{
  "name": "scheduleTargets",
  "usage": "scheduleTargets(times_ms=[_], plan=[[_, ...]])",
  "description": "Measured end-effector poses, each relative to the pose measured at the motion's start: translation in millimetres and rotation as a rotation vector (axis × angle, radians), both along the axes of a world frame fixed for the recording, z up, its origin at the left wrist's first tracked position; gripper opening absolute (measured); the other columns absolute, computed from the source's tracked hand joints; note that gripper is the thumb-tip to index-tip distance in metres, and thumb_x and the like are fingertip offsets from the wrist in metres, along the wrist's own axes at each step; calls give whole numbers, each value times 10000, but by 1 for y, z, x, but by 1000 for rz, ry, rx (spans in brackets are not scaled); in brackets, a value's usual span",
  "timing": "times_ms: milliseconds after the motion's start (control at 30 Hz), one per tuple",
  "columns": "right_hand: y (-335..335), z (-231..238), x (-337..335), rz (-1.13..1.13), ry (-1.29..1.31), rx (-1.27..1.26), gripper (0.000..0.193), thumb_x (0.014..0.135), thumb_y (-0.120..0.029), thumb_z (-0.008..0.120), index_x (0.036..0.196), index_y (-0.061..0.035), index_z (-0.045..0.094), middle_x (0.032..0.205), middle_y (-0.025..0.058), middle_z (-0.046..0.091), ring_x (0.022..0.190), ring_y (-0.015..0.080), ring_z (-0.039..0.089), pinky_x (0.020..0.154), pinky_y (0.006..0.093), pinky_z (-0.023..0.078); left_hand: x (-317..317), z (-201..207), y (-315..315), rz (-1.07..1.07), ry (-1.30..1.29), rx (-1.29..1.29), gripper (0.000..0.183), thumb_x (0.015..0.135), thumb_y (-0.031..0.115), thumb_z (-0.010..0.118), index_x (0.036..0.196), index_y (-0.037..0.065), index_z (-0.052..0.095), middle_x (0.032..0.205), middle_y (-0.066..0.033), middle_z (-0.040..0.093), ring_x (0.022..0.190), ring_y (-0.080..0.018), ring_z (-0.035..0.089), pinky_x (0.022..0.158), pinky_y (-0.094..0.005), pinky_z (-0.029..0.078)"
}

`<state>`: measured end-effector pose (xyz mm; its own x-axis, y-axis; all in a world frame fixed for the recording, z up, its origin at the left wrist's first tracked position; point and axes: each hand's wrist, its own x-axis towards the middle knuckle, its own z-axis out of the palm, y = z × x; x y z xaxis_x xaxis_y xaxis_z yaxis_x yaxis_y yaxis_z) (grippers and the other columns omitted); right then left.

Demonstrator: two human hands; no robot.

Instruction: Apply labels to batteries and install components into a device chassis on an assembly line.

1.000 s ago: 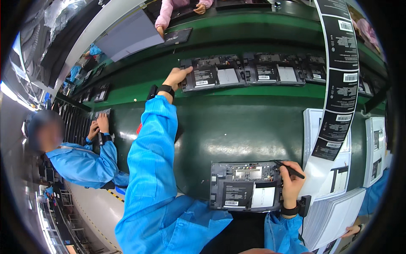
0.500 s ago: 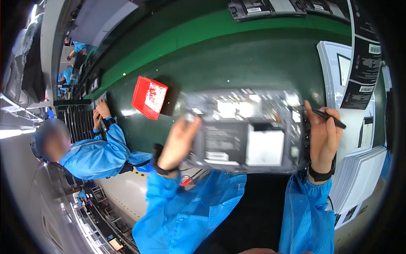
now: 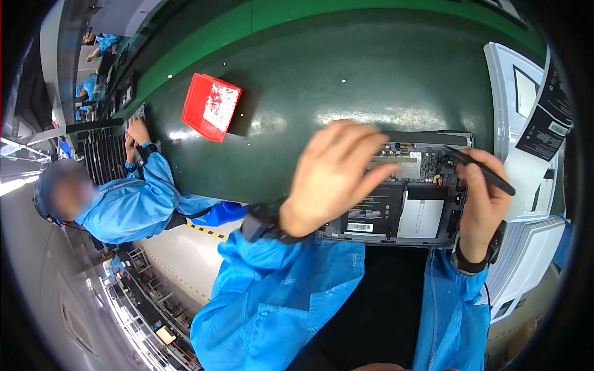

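An opened laptop base (image 3: 455,232) lies at the near edge of the bench, its circuit board (image 3: 427,164) and dark battery (image 3: 371,210) exposed. Over its left side hovers my left hand (image 3: 337,170), fingers stretched out and thumb apart, holding nothing; the hand hides part of the board and the left edge. At the right edge, my right hand (image 3: 481,204) grips black tweezers (image 3: 492,175) between thumb and fingers. Their pointed end reaches over the board's upper right corner; whether it touches anything I cannot tell.
A red bin (image 3: 197,108) of small white pieces stands on the green bench (image 3: 297,80). White panels and trays (image 3: 523,195) are stacked at right, with a black printed label sheet (image 3: 544,133) on top. Left, a co-worker in a blue smock (image 3: 133,207) works beside upright dark panels (image 3: 105,154).
My left hand has let go of the laptop base's left edge and risen over the board, fingers spread. The base, blurred before, now lies sharp. The tweezers' tip has come over the board.
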<state>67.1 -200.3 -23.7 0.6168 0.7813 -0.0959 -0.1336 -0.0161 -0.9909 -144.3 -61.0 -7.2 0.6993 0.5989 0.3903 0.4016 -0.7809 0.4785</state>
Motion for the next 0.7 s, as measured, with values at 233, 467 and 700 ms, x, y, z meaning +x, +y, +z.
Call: scheduleTargets(times_ms=[233,467,700], plan=[[10,-7,-32,39,-24,-12,207,875,70,701,1080,54,685,1015,80,650,666,58,566,540,180,435,29,-28,12,-202,34,-26,253,790,161,785,1005,53,706,1027,-56,705,912,-264,658,774,-375,530],[16,-14,-36,106,-230,-50,186,851,32,749,1032,49,712,956,72,690,695,46,594,533,172,427,20,-28,13,-210,-31,-61,209,775,34,766,969,25,690,1019,-88,696,944,-276,680,761,-371,540],[26,-11,-40,126,-334,-116,197,830,-2,780,1021,15,737,946,57,720,694,33,586,499,167,392,14,-35,16,-210,-96,-43,244,751,13,786,972,-6,686,1046,-125,691,967,-302,684,780,-377,550]])
